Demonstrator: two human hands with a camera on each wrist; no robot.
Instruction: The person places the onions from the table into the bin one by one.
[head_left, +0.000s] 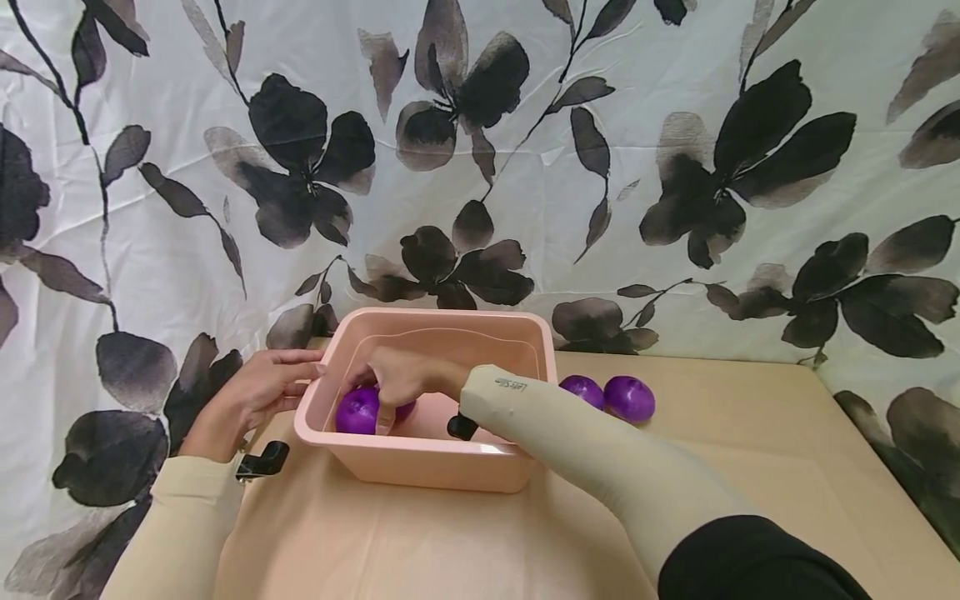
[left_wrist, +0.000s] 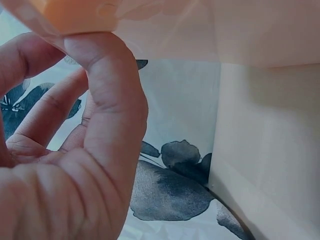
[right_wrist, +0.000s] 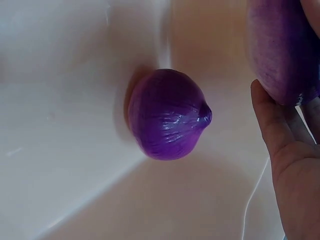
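Note:
Inside a pink plastic bin (head_left: pixel 442 462), my right hand (head_left: pixel 405 375) grips a purple onion (head_left: pixel 356 412) near the left end. In the right wrist view that onion (right_wrist: pixel 282 50) is partly cut off by the frame edge, with the thumb against it. A second purple onion (right_wrist: pixel 170 115) lies on the bin floor, its pointed tip toward the held one; the head view mostly hides it behind the hand. My left hand (head_left: pixel 258 392) touches the bin's left rim with fairly straight fingers. Its thumb (left_wrist: pixel 112 90) meets the rim's underside in the left wrist view.
Two more purple onions, one partly behind the right sleeve (head_left: pixel 581 389) and one beside it (head_left: pixel 629 399), lie on the tan tabletop (head_left: pixel 750 467) right of the bin. A white floral cloth (head_left: pixel 585 208) hangs behind the table.

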